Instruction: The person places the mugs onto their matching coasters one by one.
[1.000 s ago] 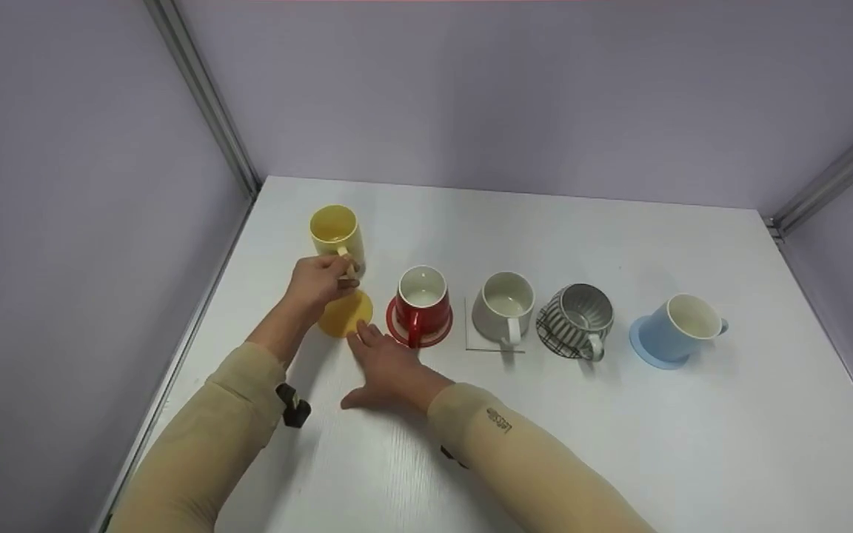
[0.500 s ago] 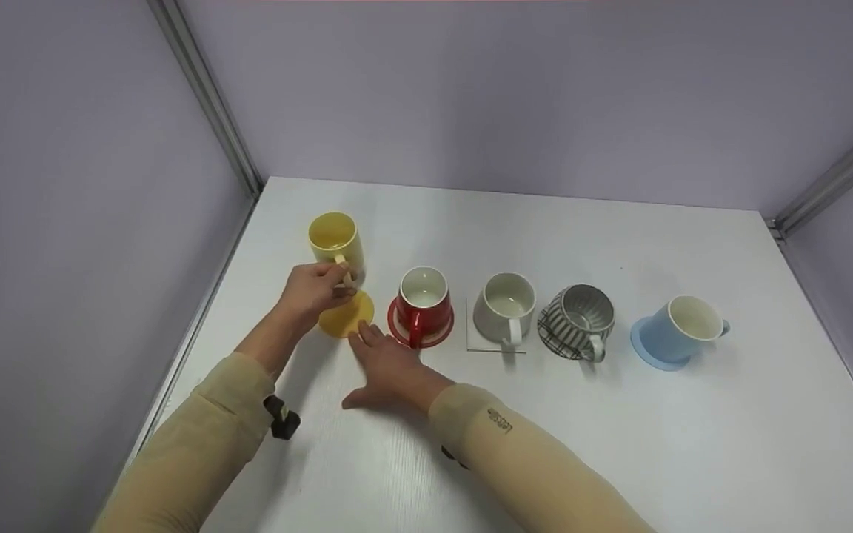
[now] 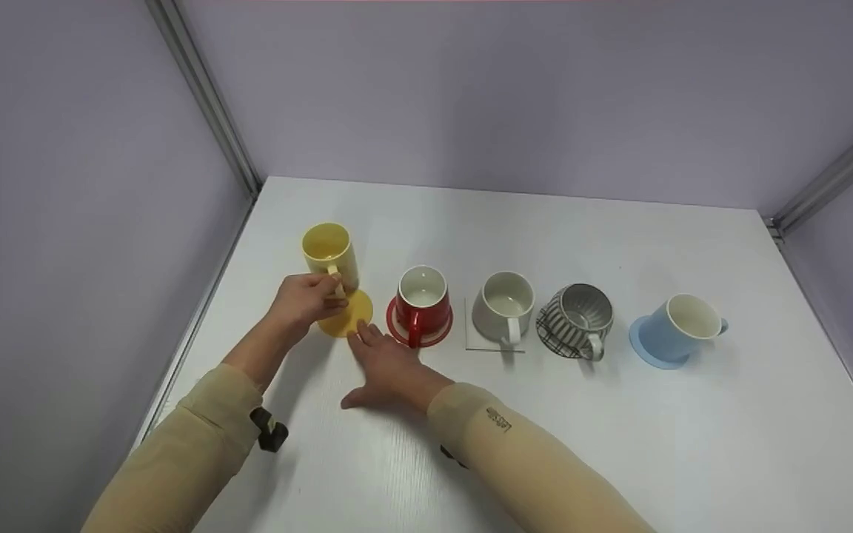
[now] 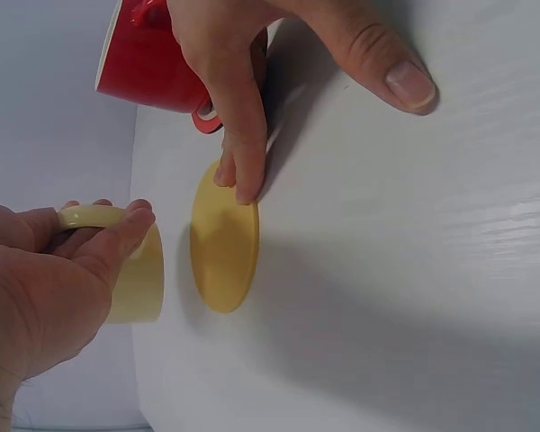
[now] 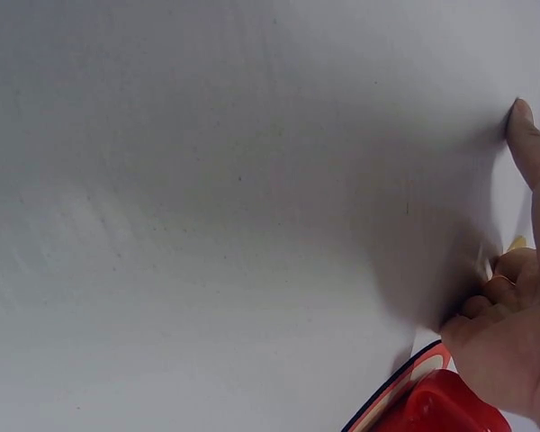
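Observation:
A yellow mug (image 3: 338, 255) is upright at the left of the table, and my left hand (image 3: 300, 300) grips its handle. In the left wrist view the mug (image 4: 139, 283) shows its pale yellow side, with fingers curled through the handle. A round yellow coaster (image 3: 349, 314) lies flat just in front of the mug. My right hand (image 3: 389, 366) is spread on the table, its fingertips touching the coaster's near right edge and its thumb out to the side. Right beside that hand, a red mug (image 3: 426, 303) stands on a red coaster (image 3: 441, 333).
To the right stand a white mug (image 3: 504, 307) on a square white coaster (image 3: 474, 340), a striped grey mug (image 3: 578, 318) on a patterned coaster (image 3: 552, 340), and a tilted light blue mug (image 3: 674, 329) on a blue coaster (image 3: 645, 348). Walls enclose the white table (image 3: 545, 459).
My left hand has brought the yellow mug nearer, toward the yellow coaster and slightly left. The right hand and the other mugs have stayed in place.

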The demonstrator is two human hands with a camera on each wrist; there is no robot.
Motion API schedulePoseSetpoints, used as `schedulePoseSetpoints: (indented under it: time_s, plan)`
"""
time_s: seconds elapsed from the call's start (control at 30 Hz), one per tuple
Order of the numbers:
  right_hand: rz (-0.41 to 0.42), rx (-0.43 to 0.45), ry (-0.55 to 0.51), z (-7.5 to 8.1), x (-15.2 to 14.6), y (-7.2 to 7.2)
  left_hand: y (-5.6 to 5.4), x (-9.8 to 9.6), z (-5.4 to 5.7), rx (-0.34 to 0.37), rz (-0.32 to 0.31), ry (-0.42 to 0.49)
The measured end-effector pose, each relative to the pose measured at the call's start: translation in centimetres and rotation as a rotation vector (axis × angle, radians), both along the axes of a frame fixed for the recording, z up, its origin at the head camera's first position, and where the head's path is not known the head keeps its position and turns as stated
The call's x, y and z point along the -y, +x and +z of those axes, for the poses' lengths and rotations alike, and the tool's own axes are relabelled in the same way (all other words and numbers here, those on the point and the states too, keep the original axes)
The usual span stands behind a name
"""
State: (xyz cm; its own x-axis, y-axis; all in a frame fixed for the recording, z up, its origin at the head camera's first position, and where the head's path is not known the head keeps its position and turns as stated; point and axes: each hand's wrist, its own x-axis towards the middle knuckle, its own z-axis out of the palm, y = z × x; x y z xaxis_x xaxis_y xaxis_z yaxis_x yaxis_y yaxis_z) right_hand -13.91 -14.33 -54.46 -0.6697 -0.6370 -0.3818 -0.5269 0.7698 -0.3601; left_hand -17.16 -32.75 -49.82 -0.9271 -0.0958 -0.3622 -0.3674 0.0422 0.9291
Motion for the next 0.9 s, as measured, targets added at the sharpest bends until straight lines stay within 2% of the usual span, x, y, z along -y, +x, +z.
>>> schedulePoseSetpoints:
  time_s: [0.6, 0.9]
  plan:
    - [-0.033, 0.035, -0.012, -0.3, 0.0, -0.2, 1.8, 1.1, -0.5, 0.002, -0.114, -0.017]
    - [-0.03, 0.021, -0.015, -0.2, 0.0, -0.1, 2.6, 1.8, -0.6, 0.004, -0.163, -0.034]
